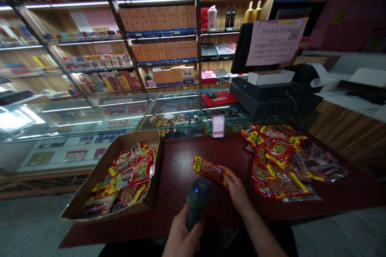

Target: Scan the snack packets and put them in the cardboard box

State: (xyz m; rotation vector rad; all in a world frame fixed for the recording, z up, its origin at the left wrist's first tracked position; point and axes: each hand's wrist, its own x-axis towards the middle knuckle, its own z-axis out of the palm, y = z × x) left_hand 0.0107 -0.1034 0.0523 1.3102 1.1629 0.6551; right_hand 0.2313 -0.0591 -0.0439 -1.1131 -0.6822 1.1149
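My left hand [184,231] is wrapped round the handle of a dark barcode scanner [199,194], which shows a small blue light on its top. Just beyond the scanner's head, my right hand [235,188] grips the right end of a red and yellow snack packet [209,170] with a clear middle. The packet is held above the dark red wooden table [177,152], tilted down to the right. To the right of this hand lies a loose heap of similar snack packets [280,156]. On the left, an open cardboard box [155,138] holds several more packets.
Behind the table stands a glass display counter [144,108] with a red mouse pad [220,98] and a mouse [211,94] on top. A monitor [241,48] with a paper notice rises at the right. Shelves [159,36] of boxes and bottles line the back.
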